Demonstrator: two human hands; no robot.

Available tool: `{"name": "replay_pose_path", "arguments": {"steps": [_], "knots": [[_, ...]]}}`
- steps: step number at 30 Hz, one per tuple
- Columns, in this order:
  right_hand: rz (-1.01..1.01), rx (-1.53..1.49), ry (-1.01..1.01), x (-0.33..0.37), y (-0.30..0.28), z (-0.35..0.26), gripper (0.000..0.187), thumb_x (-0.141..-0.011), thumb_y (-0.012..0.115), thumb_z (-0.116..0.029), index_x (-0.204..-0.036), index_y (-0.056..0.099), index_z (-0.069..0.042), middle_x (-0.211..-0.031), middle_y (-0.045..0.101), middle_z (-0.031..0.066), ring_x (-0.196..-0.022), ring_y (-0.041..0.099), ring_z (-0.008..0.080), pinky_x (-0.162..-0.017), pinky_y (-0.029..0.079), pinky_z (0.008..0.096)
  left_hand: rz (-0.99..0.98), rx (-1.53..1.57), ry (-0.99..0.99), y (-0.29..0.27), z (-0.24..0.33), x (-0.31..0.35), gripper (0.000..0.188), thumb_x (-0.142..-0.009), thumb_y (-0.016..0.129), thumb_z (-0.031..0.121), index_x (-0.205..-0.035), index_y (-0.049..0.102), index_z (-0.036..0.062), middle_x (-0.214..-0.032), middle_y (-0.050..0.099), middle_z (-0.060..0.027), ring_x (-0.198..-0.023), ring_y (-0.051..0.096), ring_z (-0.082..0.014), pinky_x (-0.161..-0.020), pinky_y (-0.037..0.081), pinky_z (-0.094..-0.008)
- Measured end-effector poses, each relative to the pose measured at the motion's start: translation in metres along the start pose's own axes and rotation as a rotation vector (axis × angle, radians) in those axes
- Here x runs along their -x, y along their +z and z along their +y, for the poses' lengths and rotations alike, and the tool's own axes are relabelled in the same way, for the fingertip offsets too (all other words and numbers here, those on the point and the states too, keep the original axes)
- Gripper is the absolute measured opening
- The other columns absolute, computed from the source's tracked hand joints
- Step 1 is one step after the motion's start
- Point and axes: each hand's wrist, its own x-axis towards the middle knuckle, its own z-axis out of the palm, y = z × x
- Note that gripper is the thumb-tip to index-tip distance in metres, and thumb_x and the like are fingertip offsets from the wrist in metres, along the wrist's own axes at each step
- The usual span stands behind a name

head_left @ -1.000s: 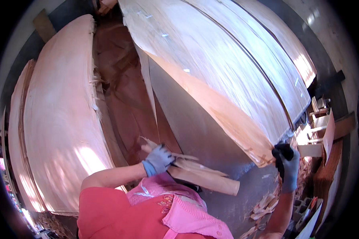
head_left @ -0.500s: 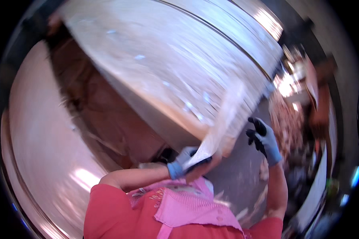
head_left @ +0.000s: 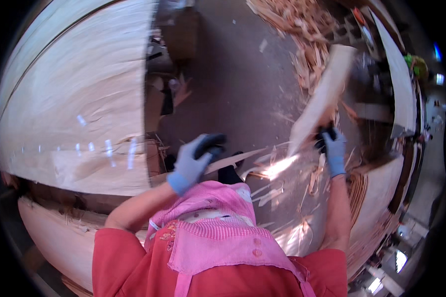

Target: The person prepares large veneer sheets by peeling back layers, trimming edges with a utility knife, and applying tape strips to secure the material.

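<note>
My left hand (head_left: pixel 195 159), in a pale blue glove with black fingers, hovers in front of my apron. Its fingers point right, slightly bent, with the thumb apart and nothing seen in them. My right hand (head_left: pixel 329 142), gloved the same way, is out to the right with its fingers curled at the edge of a wood veneer strip (head_left: pixel 323 99). The pale, slightly blurred strip slants up and away from that hand, above the floor. The exact contact of the fingertips is partly hidden. A thin pointed veneer sliver (head_left: pixel 238 158) shows just beyond my left hand.
A broad stack of veneer sheets (head_left: pixel 84 99) stands at the left, its edge close to my left arm. Scrap veneer lies in a heap (head_left: pixel 302 24) at the far right, on a grey floor (head_left: pixel 228 79). More stacked sheets (head_left: pixel 376 203) rise beside my right forearm.
My view has swung right, away from the sheet stack. The veneer strip, earlier at my left hand, is now at my right hand. My left hand has come away from it.
</note>
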Motion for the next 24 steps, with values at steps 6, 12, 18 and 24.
{"name": "replay_pose_path", "arguments": {"steps": [6,12,18,24], "knots": [[0.598,0.847,-0.019,-0.032,-0.319,0.230,0.043,-0.090,0.057,-0.013,-0.132,0.051,-0.005,-0.124,0.059,0.0188,-0.112,0.056,0.0331,-0.095,0.045,0.0391,0.235,-0.023,-0.155,-0.011,0.005,-0.058,0.030,-0.093,0.053,0.004,-0.122,0.059,-0.0013,-0.112,0.066,-0.0112,-0.097,0.065,-0.0188,-0.087,0.052,-0.0289],[0.657,1.304,0.290,-0.048,-0.412,0.273,0.044,-0.092,0.054,-0.020,-0.134,0.052,-0.007,-0.133,0.055,0.0194,-0.121,0.052,0.0347,-0.099,0.044,0.0399,0.506,-0.301,-0.072,-0.029,0.022,-0.068,0.030,-0.096,0.053,0.007,-0.126,0.057,0.0012,-0.119,0.064,-0.0093,-0.101,0.064,-0.0182,-0.087,0.051,-0.0281],[0.419,0.599,-0.130,-0.137,-0.378,0.243,0.040,-0.093,0.054,-0.009,-0.131,0.053,0.003,-0.124,0.062,0.0145,-0.108,0.058,0.0223,-0.097,0.043,0.0306,0.144,-0.365,-0.240,-0.003,-0.003,-0.121,0.035,-0.095,0.056,0.006,-0.128,0.055,-0.0010,-0.118,0.064,-0.0075,-0.103,0.060,-0.0134,-0.090,0.047,-0.0246],[0.441,0.307,-0.205,-0.236,-0.227,0.083,0.035,-0.094,0.061,-0.020,-0.122,0.061,0.001,-0.111,0.065,0.0055,-0.091,0.061,0.0138,-0.078,0.051,0.0296,-0.392,-0.629,-0.429,0.013,-0.090,-0.177,0.040,-0.098,0.052,0.024,-0.132,0.053,0.0028,-0.114,0.066,-0.0095,-0.100,0.062,-0.0172,-0.091,0.048,-0.0292]]}}
